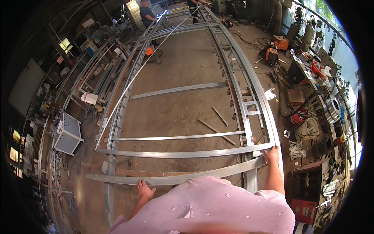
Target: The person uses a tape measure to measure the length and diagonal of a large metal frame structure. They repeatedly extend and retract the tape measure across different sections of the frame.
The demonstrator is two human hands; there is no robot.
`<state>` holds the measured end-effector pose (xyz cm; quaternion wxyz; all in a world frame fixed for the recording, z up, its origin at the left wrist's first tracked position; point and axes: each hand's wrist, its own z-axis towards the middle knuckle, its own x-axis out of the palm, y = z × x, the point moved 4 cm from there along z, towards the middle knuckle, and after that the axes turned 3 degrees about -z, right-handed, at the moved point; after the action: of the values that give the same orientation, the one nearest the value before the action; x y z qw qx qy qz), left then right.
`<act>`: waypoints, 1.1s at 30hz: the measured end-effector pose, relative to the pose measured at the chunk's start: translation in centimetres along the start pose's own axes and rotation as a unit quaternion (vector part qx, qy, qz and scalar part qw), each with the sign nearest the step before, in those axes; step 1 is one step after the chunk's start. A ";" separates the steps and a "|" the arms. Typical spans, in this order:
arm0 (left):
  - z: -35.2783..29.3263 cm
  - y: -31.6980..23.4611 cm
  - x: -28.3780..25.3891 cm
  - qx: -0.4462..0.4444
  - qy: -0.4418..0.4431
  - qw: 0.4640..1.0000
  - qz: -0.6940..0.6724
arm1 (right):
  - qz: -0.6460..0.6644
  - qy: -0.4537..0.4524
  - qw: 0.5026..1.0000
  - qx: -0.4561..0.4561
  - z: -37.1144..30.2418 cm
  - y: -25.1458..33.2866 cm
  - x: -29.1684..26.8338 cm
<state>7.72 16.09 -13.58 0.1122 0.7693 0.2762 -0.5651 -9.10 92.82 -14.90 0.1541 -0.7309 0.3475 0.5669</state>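
A long rectangular frame of grey steel tubes (183, 153) stretches away from me. At its near right corner, my right hand (272, 155) has its fingers closed over the tube end. My left hand (145, 191) rests its fingertips on the lower edge of a loose-looking steel tube (171, 180), its thumb spread to the right. This tube lies crosswise between me and the frame's near end. From the near left corner, a long thin pale strip (130, 82) runs diagonally to the far right end.
One person (147, 15) stands at the far left of the frame; another person (192, 3) is partly visible at the far end. Metal bars (216, 132) lie on the floor inside. A grey cabinet (69, 133) stands left; orange machines (271, 54) and a cluttered bench (302, 72) stand right.
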 end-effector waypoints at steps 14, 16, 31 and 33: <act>-0.8 -0.4 -0.1 -0.022 -0.004 1.000 -0.002 | -0.009 0.028 1.000 -0.011 0.1 -0.3 -0.1; 0.1 -0.4 0.0 -0.004 -0.027 1.000 -0.001 | 0.030 -0.014 0.999 -0.010 1.0 -0.9 -0.1; -0.7 -1.1 0.0 -0.008 -0.028 1.000 -0.007 | 0.019 -0.049 0.998 -0.015 0.9 0.0 -1.0; 0.2 -0.6 0.5 0.014 -0.045 0.999 -0.009 | 0.027 -0.092 0.995 -0.014 1.0 0.3 -1.5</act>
<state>7.30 16.62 -14.05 0.1088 0.7421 0.2694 -0.6041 -10.20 93.68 -13.74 0.1600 -0.6677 0.3439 0.6405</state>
